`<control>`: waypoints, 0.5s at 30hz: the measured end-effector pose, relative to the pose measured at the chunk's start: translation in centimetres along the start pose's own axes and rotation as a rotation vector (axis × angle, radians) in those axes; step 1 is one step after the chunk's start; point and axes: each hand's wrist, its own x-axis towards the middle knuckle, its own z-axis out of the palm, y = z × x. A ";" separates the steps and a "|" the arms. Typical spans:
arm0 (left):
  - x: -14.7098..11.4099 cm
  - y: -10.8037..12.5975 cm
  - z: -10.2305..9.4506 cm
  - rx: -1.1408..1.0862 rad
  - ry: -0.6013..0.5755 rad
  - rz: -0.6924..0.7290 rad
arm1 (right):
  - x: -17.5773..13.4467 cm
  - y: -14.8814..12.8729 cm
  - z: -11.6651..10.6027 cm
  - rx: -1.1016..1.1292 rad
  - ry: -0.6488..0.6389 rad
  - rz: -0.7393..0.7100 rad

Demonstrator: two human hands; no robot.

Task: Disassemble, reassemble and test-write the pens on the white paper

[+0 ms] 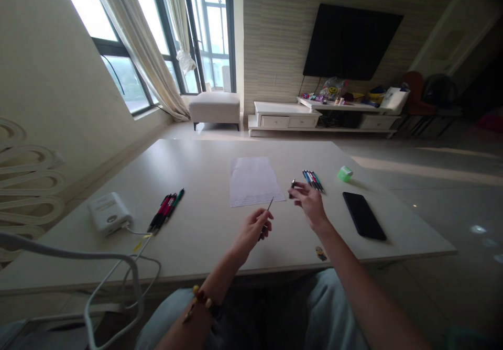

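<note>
My left hand [251, 230] is closed around a dark pen part, and a thin pen refill [271, 203] points up and away from its fingertips. Between the thumb and fingers of my right hand [310, 203] is a short dark pen barrel piece [292, 187], held nearly upright. The two hands are apart, above the near half of the white table [204, 255]. Just beyond them lies a sheet of white paper [253, 179] with lines of print or writing along its near edge. Several pens [314, 180] lie side by side past my right hand.
Another bunch of pens [167, 209] lies on the left, beside a white charger box [110, 212] with a looping white cable [135, 276]. To the right are a black phone [363, 215] and a small green-and-white box [345, 173]. A cartoon sticker [321, 253] is near the front edge.
</note>
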 end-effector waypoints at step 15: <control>0.1 -0.8 0.9 -0.099 0.077 -0.066 | -0.3 1.7 0.1 -0.508 -0.163 -0.054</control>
